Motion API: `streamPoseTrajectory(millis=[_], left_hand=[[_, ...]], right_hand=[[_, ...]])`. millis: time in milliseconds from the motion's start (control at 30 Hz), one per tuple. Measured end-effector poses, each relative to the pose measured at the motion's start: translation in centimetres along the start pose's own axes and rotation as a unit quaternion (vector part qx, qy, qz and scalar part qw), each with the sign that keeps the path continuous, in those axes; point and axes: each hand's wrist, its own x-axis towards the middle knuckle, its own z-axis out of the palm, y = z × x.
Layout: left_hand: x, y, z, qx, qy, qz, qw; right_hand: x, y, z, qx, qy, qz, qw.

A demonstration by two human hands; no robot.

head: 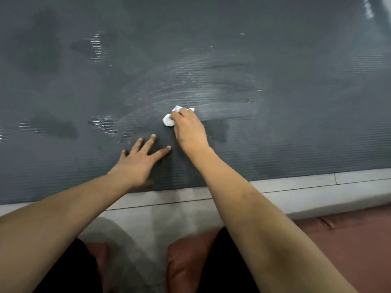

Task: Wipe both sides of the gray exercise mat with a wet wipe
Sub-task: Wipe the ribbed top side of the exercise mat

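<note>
Left hand (139,163) braces mat (275,60); right hand (189,129) presses wipe (168,120) down.

The gray mat (275,49) looks ribbed, matt foam with wet glossy streaks. The floor (160,210) is smooth pale tile. The wipe (168,120) is crumpled white cloth.

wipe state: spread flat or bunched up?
Bunched up. The wet wipe shows only as small white lumps poking out from under the right hand, which grips it against the gray exercise mat.
</note>
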Motion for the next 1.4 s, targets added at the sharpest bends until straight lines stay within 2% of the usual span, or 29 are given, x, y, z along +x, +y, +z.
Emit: streamPoseTrajectory(millis=[67, 167, 267, 367, 467, 533, 600, 633, 733, 833, 900, 967, 1000, 1100, 1167, 1200, 1233, 1300, 1333, 1400], left_hand=[[0.6, 1.0, 0.1, -0.027, -0.049, -0.004, 0.998], [0.7, 1.8, 1.3, -0.021, -0.032, -0.025, 0.999], [0.8, 2.0, 1.7, -0.018, -0.015, -0.039, 0.999], [0.8, 2.1, 1.6, -0.019, -0.019, -0.041, 0.999], [0.8, 1.9, 1.4, -0.028, -0.032, -0.042, 0.998], [0.9, 1.8, 1.2, -0.033, -0.040, -0.034, 0.998], [0.9, 1.6, 1.1, -0.046, -0.047, -0.024, 0.998], [0.9, 1.5, 1.1, -0.056, -0.045, -0.021, 0.997], [1.0, 1.7, 1.5, -0.053, -0.020, -0.024, 0.998], [1.0, 2.0, 2.0, -0.039, -0.001, -0.034, 0.999], [0.9, 2.1, 2.0, -0.034, -0.001, -0.038, 0.999], [0.9, 2.2, 1.9, -0.030, -0.005, -0.040, 0.999], [0.9, 2.3, 1.8, -0.031, -0.006, -0.040, 0.999], [1.0, 2.5, 1.7, -0.024, -0.007, -0.045, 0.999], [0.9, 2.5, 1.7, -0.020, -0.010, -0.043, 0.999], [0.8, 2.4, 1.7, -0.022, -0.012, -0.043, 0.999], [0.8, 2.4, 1.7, -0.023, -0.013, -0.042, 0.999], [0.8, 2.5, 1.8, -0.025, -0.012, -0.042, 0.999], [0.8, 2.6, 1.8, -0.027, -0.010, -0.043, 0.999], [0.9, 2.5, 1.9, -0.031, -0.008, -0.044, 0.999]], right_hand=[[0.3, 6.6, -2.9, -0.058, 0.043, 0.096, 0.993], [-0.1, 16.6, -9.1, -0.107, 0.101, 0.258, 0.955], [0.3, 19.4, -11.3, -0.129, 0.080, 0.274, 0.950], [2.2, 15.1, -7.7, -0.070, 0.099, 0.233, 0.965], [4.0, 7.0, -2.0, 0.010, 0.065, 0.096, 0.993], [4.3, 2.4, 0.3, 0.015, 0.028, -0.010, 0.999], [4.9, 2.1, 0.4, -0.011, 0.029, -0.088, 0.996], [5.3, 3.4, -0.3, -0.008, 0.032, -0.084, 0.996], [6.7, 10.7, -4.5, -0.064, 0.022, 0.041, 0.997], [7.8, 19.4, -9.1, -0.105, 0.076, 0.231, 0.964], [8.2, 21.3, -9.7, -0.116, 0.126, 0.327, 0.929], [9.0, 19.1, -8.3, -0.093, 0.146, 0.355, 0.919], [9.7, 17.3, -7.2, -0.071, 0.137, 0.319, 0.935], [11.5, 11.0, -2.9, -0.030, 0.042, 0.110, 0.993], [11.7, 8.0, -1.2, -0.016, -0.026, -0.037, 0.999], [11.7, 7.8, -1.6, -0.026, -0.048, -0.083, 0.995], [12.0, 8.7, -2.5, -0.029, -0.054, -0.093, 0.994], [12.7, 13.0, -4.9, -0.084, -0.011, -0.025, 0.996], [13.0, 15.6, -6.6, -0.112, 0.026, 0.051, 0.992], [13.3, 20.5, -9.7, -0.087, 0.090, 0.245, 0.961]])
